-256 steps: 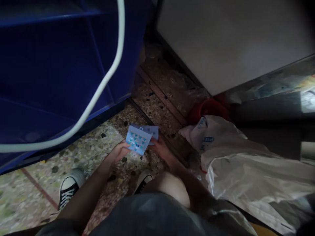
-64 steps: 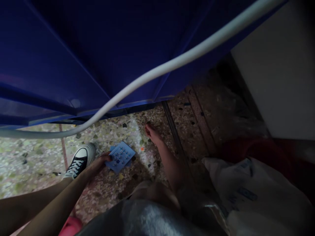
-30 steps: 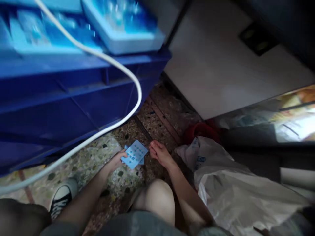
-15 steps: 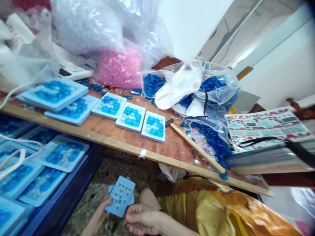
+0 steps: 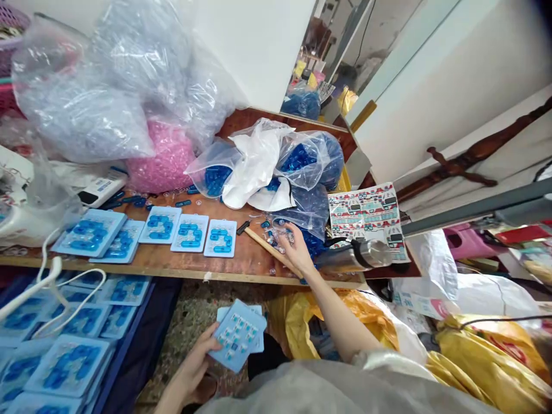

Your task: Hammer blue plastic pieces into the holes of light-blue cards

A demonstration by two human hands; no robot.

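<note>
Our left hand [image 5: 190, 362] is closed round a stack of blue cards [image 5: 236, 338], holding them low and square over the floor. Our right hand [image 5: 299, 250] reaches out, fingers part open over loose clear pieces [image 5: 273, 238] on the wooden board [image 5: 181, 275]; we cannot tell if it has hold of any. A light fingertip pinch suits here, clear of the wooden stick [image 5: 263, 247] beside them and the bag of blue beads [image 5: 308, 158] behind.

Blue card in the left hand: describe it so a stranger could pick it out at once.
Below the front edge of the long wooden bench, find the person's left hand. It holds a pale blue card with a grid of small blue pieces, another card behind it. The cards lying on the bench and in the blue crate carry larger, chunkier blue shapes.
</note>
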